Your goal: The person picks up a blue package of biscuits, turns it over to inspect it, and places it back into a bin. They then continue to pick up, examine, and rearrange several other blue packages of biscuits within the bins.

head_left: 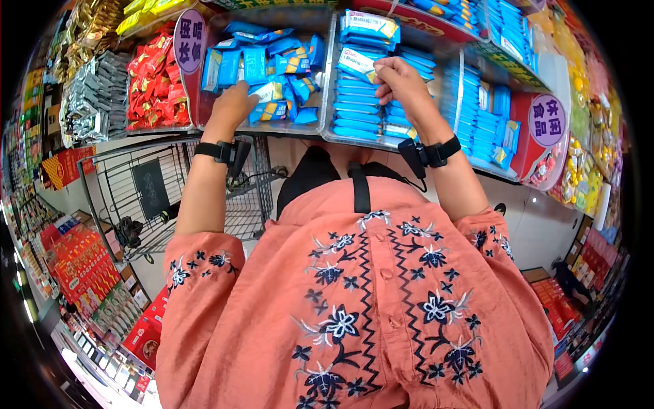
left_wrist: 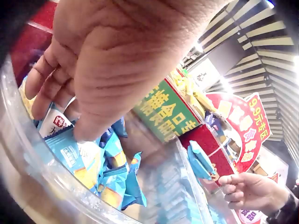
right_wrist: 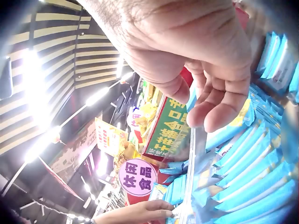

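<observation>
My left hand reaches into a clear bin of loose blue snack packets. In the left wrist view its fingers hang over a packet with a red logo, and the thumb lies close above the neighbouring packets. From the right wrist view, the left hand looks stretched flat above the bin. My right hand is over the neighbouring bin, fingertips right at a white-and-blue packet on top of stacked blue packets. Its fingers bend loosely, thumb apart, nothing visible between them.
A clear divider separates the two bins. Red packets and silver packets fill bins at left; more blue packets stand at right. Below the left arm is a wire shopping cart. A round purple-lettered sign rises beside the left bin.
</observation>
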Demonstrator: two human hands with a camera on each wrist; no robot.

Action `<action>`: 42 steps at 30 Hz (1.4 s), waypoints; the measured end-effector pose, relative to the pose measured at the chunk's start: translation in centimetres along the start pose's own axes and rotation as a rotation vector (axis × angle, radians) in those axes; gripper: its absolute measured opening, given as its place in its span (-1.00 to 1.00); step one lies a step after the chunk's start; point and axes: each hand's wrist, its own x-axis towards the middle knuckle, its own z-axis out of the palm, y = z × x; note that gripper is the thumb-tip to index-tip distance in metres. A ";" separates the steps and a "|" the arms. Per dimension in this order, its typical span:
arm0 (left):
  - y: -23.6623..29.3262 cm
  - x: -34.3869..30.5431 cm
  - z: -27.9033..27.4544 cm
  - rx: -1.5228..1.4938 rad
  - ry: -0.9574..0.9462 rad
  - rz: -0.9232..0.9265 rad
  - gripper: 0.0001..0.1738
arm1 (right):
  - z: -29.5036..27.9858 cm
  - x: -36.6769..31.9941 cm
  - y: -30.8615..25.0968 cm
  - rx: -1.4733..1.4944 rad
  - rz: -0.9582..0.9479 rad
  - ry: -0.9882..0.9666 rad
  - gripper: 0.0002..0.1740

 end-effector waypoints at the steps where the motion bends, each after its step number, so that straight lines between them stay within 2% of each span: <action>1: -0.1 0.2 0.1 0.017 -0.027 -0.001 -0.53 | 0.1 0.0 -0.1 -0.002 0.000 -0.006 -0.61; 5: 1.5 -0.2 -1.4 -0.071 -0.223 -0.031 -0.45 | -0.1 0.2 -0.1 -0.011 0.003 0.001 -0.62; 8: 2.6 -1.2 -1.2 -0.221 -0.131 0.020 -0.48 | -0.1 0.2 -0.3 -0.020 0.011 -0.002 -0.62; 11: 2.7 -1.1 0.5 -0.202 -0.005 0.058 -0.48 | 0.0 0.1 -0.6 -0.025 0.015 -0.004 -0.63; 15: 3.5 -1.3 -0.7 -0.317 0.001 0.000 -0.49 | 0.0 0.0 -0.9 -0.007 0.017 -0.024 -0.63; 18: 3.4 -1.9 -2.4 -0.353 0.242 0.045 -0.55 | 0.1 -0.1 -1.2 -0.001 -0.005 -0.068 -0.58; 21: 6.7 -4.3 -6.7 -0.908 0.078 0.004 -0.62 | 0.8 -0.1 -1.8 0.028 -0.024 -0.154 -0.52; 22: 7.6 -4.9 -7.6 -0.986 0.014 0.009 -0.66 | 1.1 -0.2 -2.2 0.039 -0.028 -0.185 -0.50; 25: 9.8 -6.0 -8.2 -1.155 -0.027 0.087 -0.67 | 2.2 -1.2 -3.7 0.104 -0.069 -0.265 -0.52; 29: 12.3 -6.9 -8.6 -1.162 -0.062 0.114 -0.62 | 2.4 -1.9 -4.7 0.233 -0.098 -0.346 -0.48; 33: 13.6 -7.0 -8.4 -1.168 -0.100 0.132 -0.61 | 2.1 -2.2 -4.9 0.272 -0.111 -0.341 -0.60; 42: 15.4 -7.6 -7.5 -1.415 -0.003 0.102 -0.60 | 0.6 -2.7 -3.1 0.451 -0.057 -0.298 -0.75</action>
